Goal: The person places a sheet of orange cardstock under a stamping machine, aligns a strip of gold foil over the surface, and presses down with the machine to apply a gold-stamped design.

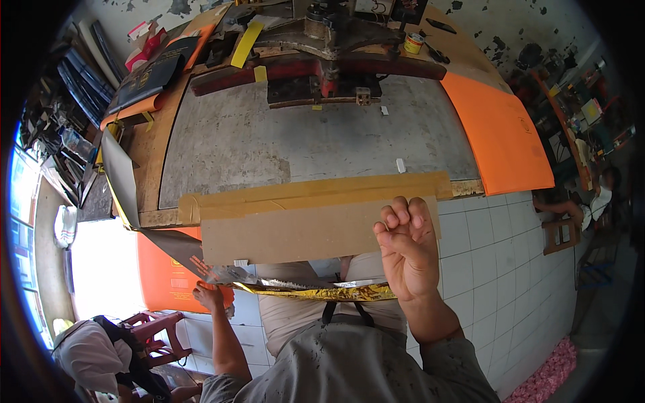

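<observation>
Low in the middle, a yellow-and-silver strip [363, 293] crosses the lap; I'd guess it could slip or crease if the knees shifted. At lower left, my left hand [209, 297] is at the lower end of a dark printed sheet [181, 248]; I can't tell whether it pinches or merely touches. A loose hold could let the sheet, bent near the table [228, 134] corner, spring away. My right hand [410, 248], right of centre, has curled fingers with nothing visible inside, well apart from that sheet, before the brown board [302, 235]. Top centre, farthest, stands an iron press [326, 30].
</observation>
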A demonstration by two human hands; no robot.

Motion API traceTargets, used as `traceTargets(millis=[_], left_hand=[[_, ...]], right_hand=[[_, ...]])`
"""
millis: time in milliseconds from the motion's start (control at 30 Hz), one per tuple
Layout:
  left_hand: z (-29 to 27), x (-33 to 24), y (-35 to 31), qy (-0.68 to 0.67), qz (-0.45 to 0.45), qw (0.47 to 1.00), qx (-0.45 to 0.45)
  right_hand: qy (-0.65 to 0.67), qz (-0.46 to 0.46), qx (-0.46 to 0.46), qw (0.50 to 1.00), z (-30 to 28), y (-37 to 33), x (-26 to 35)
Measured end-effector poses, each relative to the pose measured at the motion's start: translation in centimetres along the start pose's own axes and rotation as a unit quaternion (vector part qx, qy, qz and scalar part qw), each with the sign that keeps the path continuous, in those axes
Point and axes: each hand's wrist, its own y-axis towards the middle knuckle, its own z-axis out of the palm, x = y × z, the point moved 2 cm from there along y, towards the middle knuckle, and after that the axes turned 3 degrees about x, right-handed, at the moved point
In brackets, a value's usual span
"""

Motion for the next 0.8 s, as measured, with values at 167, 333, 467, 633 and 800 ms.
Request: traceTargets(millis=[167,333,467,633,800], left_hand=[[-0.8,0.2,0.3,0.001,0.026,1.0,-0.008],[-1.1,0.7,1.5,0.013,0.066,0.998,-0.001],[-1.0,-0.8,2.0,0.023,0.081,0.996,0.029],[-1.6,2.3,5.5,0.024,0.137,0.989,0.045],[-5.9,6.1,8.4,-0.137,0.136,0.981,0.003]], right_hand=[[-0.015,0.005,0.006,1.0,-0.2,0.0,-0.5],[-0.06,-0.018,0.022,0.998,0.0,0.2,-0.8],[-0.075,-0.031,0.043,0.996,-0.5,0.2,-1.0],[-0.105,-0.037,0.048,0.993,-0.4,0.2,-1.5],[-0.135,-0.037,0.057,0.988,-1.3,0.1,-1.4]])
